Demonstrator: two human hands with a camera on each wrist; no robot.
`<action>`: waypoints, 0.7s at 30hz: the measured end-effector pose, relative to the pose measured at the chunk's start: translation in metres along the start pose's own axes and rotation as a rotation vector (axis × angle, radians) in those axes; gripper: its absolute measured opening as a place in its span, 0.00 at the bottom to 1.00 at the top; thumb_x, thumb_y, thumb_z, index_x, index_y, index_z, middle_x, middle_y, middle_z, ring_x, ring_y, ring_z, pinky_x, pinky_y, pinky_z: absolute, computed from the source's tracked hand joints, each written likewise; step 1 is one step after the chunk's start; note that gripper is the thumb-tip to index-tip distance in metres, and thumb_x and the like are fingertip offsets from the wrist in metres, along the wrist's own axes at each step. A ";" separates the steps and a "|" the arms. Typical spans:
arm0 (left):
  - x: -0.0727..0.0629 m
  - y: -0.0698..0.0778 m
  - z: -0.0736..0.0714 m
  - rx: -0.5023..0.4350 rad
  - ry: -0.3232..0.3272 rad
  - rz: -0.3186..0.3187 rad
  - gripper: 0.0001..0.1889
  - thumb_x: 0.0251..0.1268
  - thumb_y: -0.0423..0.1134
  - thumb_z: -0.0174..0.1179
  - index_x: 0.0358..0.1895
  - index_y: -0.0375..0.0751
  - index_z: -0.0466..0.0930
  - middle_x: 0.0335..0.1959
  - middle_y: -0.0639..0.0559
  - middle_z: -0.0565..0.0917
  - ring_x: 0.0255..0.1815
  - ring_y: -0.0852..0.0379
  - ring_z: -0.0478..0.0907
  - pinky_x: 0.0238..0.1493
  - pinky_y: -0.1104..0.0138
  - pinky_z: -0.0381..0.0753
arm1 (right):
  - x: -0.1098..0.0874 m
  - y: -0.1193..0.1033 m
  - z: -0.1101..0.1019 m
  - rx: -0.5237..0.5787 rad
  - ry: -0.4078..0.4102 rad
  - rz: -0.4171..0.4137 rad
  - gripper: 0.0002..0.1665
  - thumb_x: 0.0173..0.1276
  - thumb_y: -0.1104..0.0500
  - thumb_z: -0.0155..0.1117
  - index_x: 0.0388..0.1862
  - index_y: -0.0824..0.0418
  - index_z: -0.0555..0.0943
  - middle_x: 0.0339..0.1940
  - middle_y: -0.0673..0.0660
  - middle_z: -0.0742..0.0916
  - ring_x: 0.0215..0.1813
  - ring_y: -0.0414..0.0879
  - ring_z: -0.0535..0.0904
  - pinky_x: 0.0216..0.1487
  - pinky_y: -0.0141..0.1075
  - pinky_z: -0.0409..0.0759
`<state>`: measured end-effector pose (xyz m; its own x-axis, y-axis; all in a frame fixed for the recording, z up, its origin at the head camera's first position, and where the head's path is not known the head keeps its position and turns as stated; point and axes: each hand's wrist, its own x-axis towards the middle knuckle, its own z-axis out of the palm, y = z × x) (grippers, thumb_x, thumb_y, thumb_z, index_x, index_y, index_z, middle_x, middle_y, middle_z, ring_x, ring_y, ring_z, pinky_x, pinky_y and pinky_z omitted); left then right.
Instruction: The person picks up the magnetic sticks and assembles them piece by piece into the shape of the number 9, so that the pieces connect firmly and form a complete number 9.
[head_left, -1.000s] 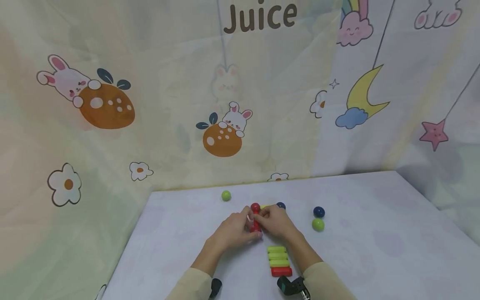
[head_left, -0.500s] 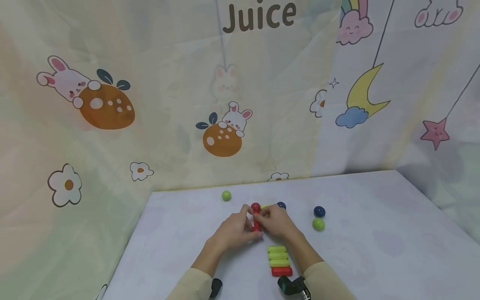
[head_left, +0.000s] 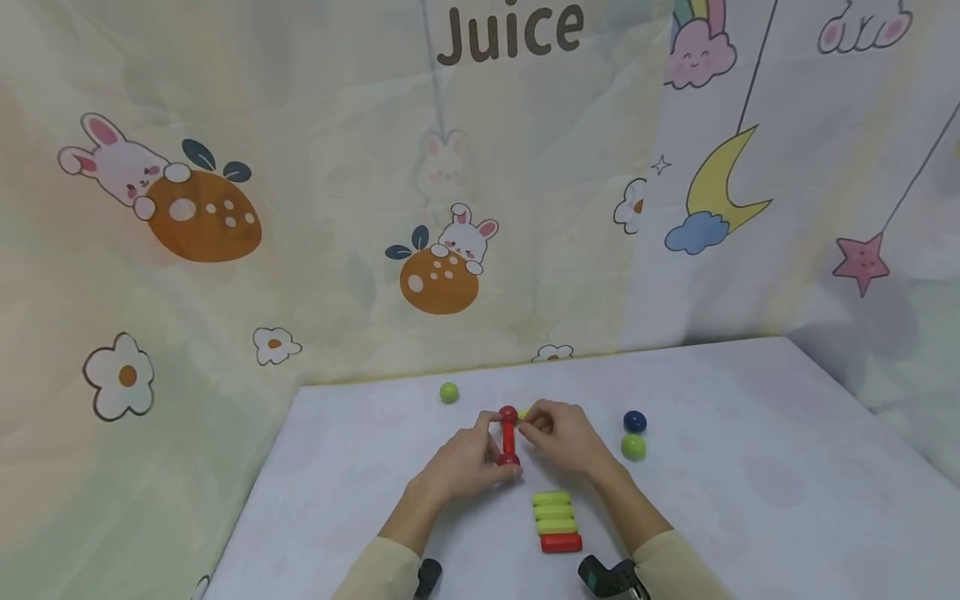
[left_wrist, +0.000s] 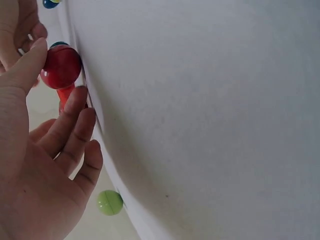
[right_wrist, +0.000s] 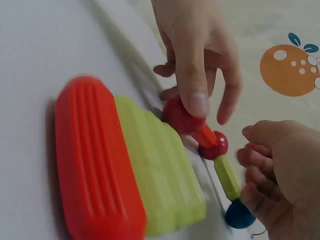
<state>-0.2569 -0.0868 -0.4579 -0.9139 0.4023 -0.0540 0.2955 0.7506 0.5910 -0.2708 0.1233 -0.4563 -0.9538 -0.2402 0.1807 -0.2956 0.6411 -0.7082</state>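
Observation:
My left hand (head_left: 463, 460) spans a red stick (head_left: 508, 437) with a red ball at each end, the thumb pressing the near ball (right_wrist: 182, 116) and the index finger at the far ball (head_left: 508, 413). From the far ball (right_wrist: 214, 145), a yellow-green stick (right_wrist: 227, 177) leads to a dark blue ball (right_wrist: 240, 214), which my right hand hides in the head view. That right hand (head_left: 568, 435) hovers just right of the red stick, fingers loosely curled, with nothing seen in its grasp.
Several yellow-green sticks (head_left: 553, 512) lie side by side with a red stick (head_left: 561, 543) nearer me. To the right are a dark blue ball (head_left: 634, 422) and a green ball (head_left: 633, 447). Another green ball (head_left: 448, 392) is at the back left, before the printed cloth wall.
My right hand has come off the red stick and shifted right, now covering the blue ball behind it. The left hand keeps its place on the red balls.

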 end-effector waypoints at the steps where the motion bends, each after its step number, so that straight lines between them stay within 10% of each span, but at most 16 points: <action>1: 0.000 0.000 -0.001 0.009 0.004 -0.005 0.47 0.56 0.57 0.75 0.75 0.46 0.61 0.34 0.62 0.80 0.31 0.63 0.77 0.35 0.67 0.78 | 0.000 0.001 -0.003 -0.006 0.032 -0.039 0.05 0.69 0.57 0.72 0.41 0.55 0.85 0.29 0.46 0.84 0.32 0.42 0.77 0.35 0.32 0.78; 6: 0.000 -0.003 -0.004 0.075 0.006 -0.034 0.49 0.54 0.64 0.73 0.76 0.49 0.62 0.56 0.53 0.76 0.54 0.56 0.78 0.54 0.57 0.83 | 0.000 0.012 -0.012 -0.110 0.126 -0.134 0.21 0.63 0.61 0.76 0.55 0.59 0.83 0.49 0.57 0.83 0.45 0.50 0.80 0.50 0.42 0.83; 11: 0.004 -0.007 -0.010 0.058 -0.056 -0.005 0.53 0.54 0.65 0.72 0.80 0.55 0.55 0.77 0.48 0.60 0.75 0.46 0.67 0.67 0.47 0.75 | -0.002 0.022 -0.012 -0.172 0.101 -0.045 0.33 0.62 0.62 0.76 0.67 0.57 0.78 0.66 0.62 0.76 0.49 0.51 0.80 0.55 0.46 0.84; 21: 0.016 -0.013 -0.010 -0.012 -0.102 0.012 0.55 0.50 0.64 0.75 0.81 0.61 0.55 0.77 0.54 0.66 0.74 0.53 0.67 0.67 0.51 0.76 | -0.006 0.038 -0.010 -0.169 0.065 0.045 0.29 0.67 0.63 0.70 0.67 0.57 0.77 0.52 0.56 0.82 0.41 0.44 0.75 0.47 0.41 0.80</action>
<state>-0.2782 -0.0956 -0.4584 -0.8773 0.4625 -0.1281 0.3020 0.7395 0.6016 -0.2771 0.1563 -0.4780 -0.9661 -0.1645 0.1988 -0.2522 0.7648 -0.5929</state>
